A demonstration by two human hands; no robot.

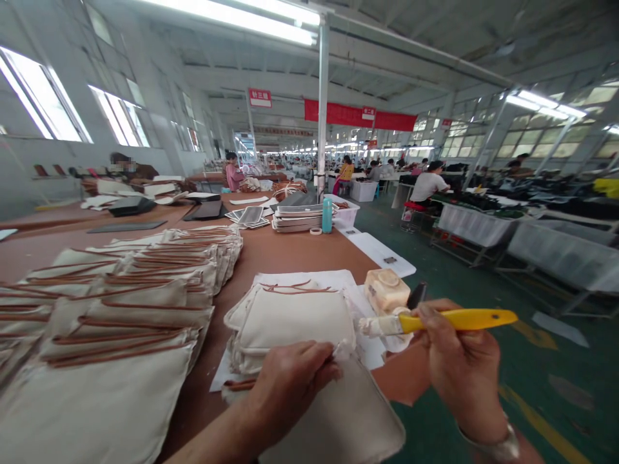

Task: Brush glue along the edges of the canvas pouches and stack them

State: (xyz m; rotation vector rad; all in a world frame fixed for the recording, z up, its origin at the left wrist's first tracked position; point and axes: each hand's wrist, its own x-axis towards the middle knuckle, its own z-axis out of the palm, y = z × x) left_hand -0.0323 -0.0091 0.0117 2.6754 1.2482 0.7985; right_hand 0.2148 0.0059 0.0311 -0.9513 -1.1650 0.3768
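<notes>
In my right hand (459, 361) is a paintbrush (476, 318) with a yellow handle, held level. Its bristles, caked with a whitish substance, point left near the edge of a stack of cream fabric pieces (300, 319). My left hand (294, 380) is closed in a pinch on the edge of a cream fabric piece (353, 412) that lies in front of the stack. Brown cords trim the stacked pieces. Just beyond the brush sits a stained, pale plastic container (387, 290). White paper (353, 280) lies under the stack.
Rows of cream pieces with brown cords (130, 316) cover the brown table's left side (271, 248). Farther back stand grey panels (297, 219), a tape roll (316, 231) and a turquoise bottle (327, 216). Co-workers sit beyond; translucent bins (476, 225) stand at right.
</notes>
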